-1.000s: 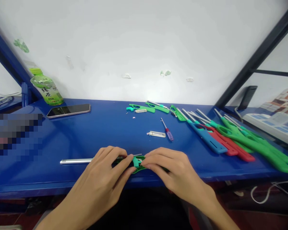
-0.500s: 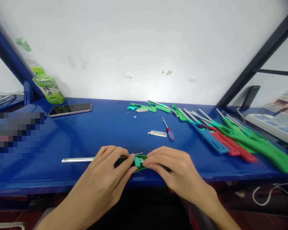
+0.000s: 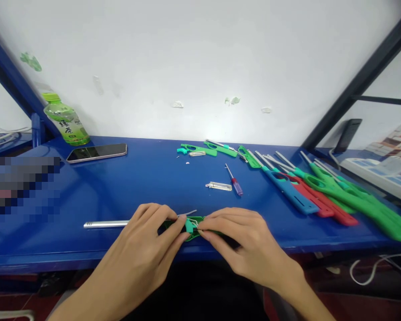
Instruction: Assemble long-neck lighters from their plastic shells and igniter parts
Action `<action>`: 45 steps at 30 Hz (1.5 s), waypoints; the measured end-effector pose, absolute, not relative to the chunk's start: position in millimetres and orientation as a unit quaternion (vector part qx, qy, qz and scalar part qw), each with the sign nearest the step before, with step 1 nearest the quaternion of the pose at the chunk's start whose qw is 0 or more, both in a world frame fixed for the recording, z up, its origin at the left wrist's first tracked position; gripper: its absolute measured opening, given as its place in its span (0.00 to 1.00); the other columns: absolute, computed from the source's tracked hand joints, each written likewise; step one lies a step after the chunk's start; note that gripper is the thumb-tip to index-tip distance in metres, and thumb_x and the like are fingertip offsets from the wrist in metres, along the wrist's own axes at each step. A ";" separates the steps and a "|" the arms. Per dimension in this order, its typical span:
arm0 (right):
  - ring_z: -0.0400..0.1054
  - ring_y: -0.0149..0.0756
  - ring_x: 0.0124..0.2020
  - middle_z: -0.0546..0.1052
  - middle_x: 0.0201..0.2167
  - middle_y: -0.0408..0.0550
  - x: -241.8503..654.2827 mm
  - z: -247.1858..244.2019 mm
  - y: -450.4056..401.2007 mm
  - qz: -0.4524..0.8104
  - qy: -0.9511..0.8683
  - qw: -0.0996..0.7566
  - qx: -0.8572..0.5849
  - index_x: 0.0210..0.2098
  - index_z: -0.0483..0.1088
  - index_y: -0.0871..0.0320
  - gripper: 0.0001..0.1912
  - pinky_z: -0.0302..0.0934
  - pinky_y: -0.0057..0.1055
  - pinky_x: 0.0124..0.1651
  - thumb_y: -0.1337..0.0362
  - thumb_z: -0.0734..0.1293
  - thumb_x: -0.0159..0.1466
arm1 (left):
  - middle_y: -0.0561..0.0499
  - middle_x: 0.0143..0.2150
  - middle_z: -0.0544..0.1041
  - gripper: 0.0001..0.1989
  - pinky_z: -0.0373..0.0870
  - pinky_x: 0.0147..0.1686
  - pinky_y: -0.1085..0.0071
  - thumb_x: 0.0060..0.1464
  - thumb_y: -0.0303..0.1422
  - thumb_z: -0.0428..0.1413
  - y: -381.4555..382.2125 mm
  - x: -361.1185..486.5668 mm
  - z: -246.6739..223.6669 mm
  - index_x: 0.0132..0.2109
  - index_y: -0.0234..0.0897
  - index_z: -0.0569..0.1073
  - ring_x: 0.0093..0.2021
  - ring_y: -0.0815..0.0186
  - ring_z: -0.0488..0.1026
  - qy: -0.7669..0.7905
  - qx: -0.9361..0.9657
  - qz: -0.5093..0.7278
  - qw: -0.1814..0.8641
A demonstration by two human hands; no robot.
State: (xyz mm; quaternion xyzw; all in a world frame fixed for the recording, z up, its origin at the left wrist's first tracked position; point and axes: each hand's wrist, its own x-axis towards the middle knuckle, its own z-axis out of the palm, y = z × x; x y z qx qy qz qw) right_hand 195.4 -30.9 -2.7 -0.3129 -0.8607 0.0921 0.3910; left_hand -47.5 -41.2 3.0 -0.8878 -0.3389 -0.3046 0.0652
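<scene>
An opened long-necked lighter lies at the table's front edge, its metal tube (image 3: 105,224) pointing left and its green shell (image 3: 193,237) between my hands. My left hand (image 3: 150,240) pinches the teal trigger (image 3: 189,225) with thumb and forefinger. From the right, my right hand (image 3: 243,238) is closed over the shell, its fingertips pinched at the thin pale wires beside the trigger. What exactly those fingertips hold is too small to tell. A thin grey strip (image 3: 189,212) sticks out behind the left fingers. Beyond the hands lie a clear fuel tank (image 3: 219,186) and a screwdriver (image 3: 234,180).
Green shell halves (image 3: 200,150) and small parts lie near the wall. Several assembled lighters (image 3: 296,196) in blue, red and green are piled at the right. A phone (image 3: 97,153) and a tea bottle (image 3: 67,120) are at the back left.
Both hands stay at the lighter. The lighter and left fingers have shifted slightly left, and the thin grey strip shows more. The right fingertips remain at the wires.
</scene>
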 end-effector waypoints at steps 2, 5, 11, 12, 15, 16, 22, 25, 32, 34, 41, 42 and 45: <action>0.80 0.34 0.44 0.87 0.43 0.42 198.2 -0.4 -31.0 0.101 -0.868 0.373 -0.312 0.49 0.79 0.55 0.07 0.71 0.30 0.51 0.66 0.71 0.73 | 0.45 0.42 0.72 0.08 0.64 0.43 0.60 0.72 0.24 0.53 -41.6 -47.4 3.2 0.53 0.30 0.75 0.42 0.60 0.65 -0.339 -0.888 -0.302 0.067; 0.78 0.36 0.49 0.86 0.44 0.41 202.9 2.2 -30.9 0.095 -0.877 0.351 -0.314 0.52 0.79 0.52 0.09 0.70 0.33 0.54 0.64 0.72 0.73 | 0.45 0.42 0.72 0.08 0.64 0.43 0.60 0.72 0.24 0.52 -41.3 -47.0 3.4 0.52 0.29 0.75 0.42 0.59 0.65 -0.336 -0.890 -0.297 0.078; 0.74 0.37 0.55 0.81 0.56 0.43 204.0 2.8 -30.6 0.113 -0.870 0.315 -0.363 0.55 0.76 0.50 0.12 0.66 0.37 0.60 0.62 0.72 0.73 | 0.45 0.43 0.72 0.06 0.64 0.44 0.59 0.72 0.25 0.53 -40.3 -46.0 4.5 0.50 0.30 0.75 0.43 0.59 0.65 -0.342 -0.888 -0.298 0.073; 0.74 0.37 0.53 0.82 0.54 0.42 203.5 2.7 -30.8 0.122 -0.868 0.311 -0.367 0.54 0.76 0.50 0.11 0.66 0.36 0.59 0.62 0.72 0.73 | 0.46 0.43 0.72 0.06 0.64 0.45 0.60 0.72 0.25 0.53 -40.5 -46.0 4.6 0.50 0.30 0.75 0.43 0.59 0.65 -0.342 -0.888 -0.300 0.072; 0.75 0.36 0.50 0.83 0.51 0.41 201.6 3.0 -31.9 0.137 -0.865 0.310 -0.370 0.53 0.77 0.50 0.09 0.66 0.36 0.56 0.61 0.71 0.73 | 0.46 0.43 0.72 0.07 0.64 0.45 0.60 0.72 0.25 0.53 -40.9 -46.3 4.9 0.51 0.31 0.74 0.43 0.60 0.66 -0.340 -0.888 -0.302 0.068; 0.75 0.36 0.49 0.83 0.51 0.41 200.8 3.3 -32.2 0.138 -0.863 0.315 -0.371 0.52 0.77 0.50 0.08 0.66 0.36 0.55 0.60 0.71 0.74 | 0.46 0.43 0.72 0.06 0.64 0.45 0.60 0.72 0.25 0.53 -41.0 -46.3 4.9 0.51 0.31 0.74 0.43 0.60 0.66 -0.340 -0.888 -0.301 0.066; 0.76 0.35 0.43 0.84 0.43 0.42 189.6 14.4 -27.5 0.115 -0.855 0.325 -0.387 0.45 0.79 0.54 0.07 0.64 0.33 0.48 0.62 0.67 0.76 | 0.46 0.42 0.72 0.07 0.63 0.43 0.60 0.72 0.24 0.53 -42.4 -45.4 6.0 0.53 0.31 0.74 0.42 0.59 0.66 -0.331 -0.890 -0.302 0.082; 0.76 0.35 0.40 0.84 0.39 0.43 182.1 30.6 -21.9 0.085 -0.880 0.261 -0.388 0.41 0.78 0.55 0.08 0.61 0.33 0.42 0.62 0.67 0.75 | 0.47 0.41 0.72 0.06 0.63 0.43 0.60 0.72 0.23 0.53 -43.4 -45.3 6.5 0.50 0.31 0.75 0.42 0.59 0.66 -0.328 -0.891 -0.301 0.088; 0.74 0.35 0.31 0.81 0.31 0.42 177.3 65.4 -14.5 0.031 -0.924 0.109 -0.365 0.35 0.75 0.55 0.09 0.49 0.35 0.32 0.66 0.66 0.73 | 0.47 0.41 0.73 0.07 0.63 0.43 0.59 0.73 0.25 0.52 -43.2 -44.7 5.8 0.44 0.34 0.73 0.42 0.59 0.67 -0.333 -0.893 -0.293 0.075; 0.75 0.37 0.31 0.82 0.31 0.43 177.2 69.4 -13.6 0.034 -0.924 0.096 -0.369 0.36 0.76 0.54 0.08 0.49 0.35 0.32 0.66 0.67 0.72 | 0.47 0.41 0.74 0.08 0.63 0.43 0.59 0.73 0.25 0.51 -42.9 -43.6 6.1 0.44 0.34 0.73 0.42 0.59 0.67 -0.330 -0.894 -0.296 0.069; 0.74 0.41 0.27 0.80 0.25 0.50 165.2 84.4 -3.5 -0.009 -0.938 0.007 -0.347 0.27 0.76 0.57 0.11 0.50 0.35 0.27 0.69 0.71 0.66 | 0.48 0.41 0.74 0.06 0.64 0.42 0.60 0.72 0.23 0.52 -43.2 -42.4 7.3 0.46 0.33 0.74 0.41 0.60 0.67 -0.328 -0.893 -0.299 0.070; 0.73 0.40 0.25 0.80 0.24 0.51 162.4 87.6 -1.0 -0.012 -0.939 -0.012 -0.344 0.26 0.76 0.58 0.11 0.50 0.35 0.26 0.69 0.71 0.65 | 0.48 0.41 0.74 0.06 0.64 0.42 0.60 0.72 0.23 0.52 -43.3 -42.6 7.2 0.46 0.33 0.74 0.41 0.60 0.67 -0.328 -0.894 -0.298 0.071; 0.67 0.36 0.20 0.78 0.22 0.49 156.2 96.2 5.8 0.013 -0.936 -0.054 -0.348 0.23 0.75 0.57 0.11 0.48 0.35 0.23 0.71 0.69 0.62 | 0.47 0.42 0.74 0.06 0.65 0.43 0.60 0.72 0.24 0.52 -44.0 -43.1 6.4 0.48 0.32 0.74 0.42 0.60 0.66 -0.331 -0.892 -0.302 0.066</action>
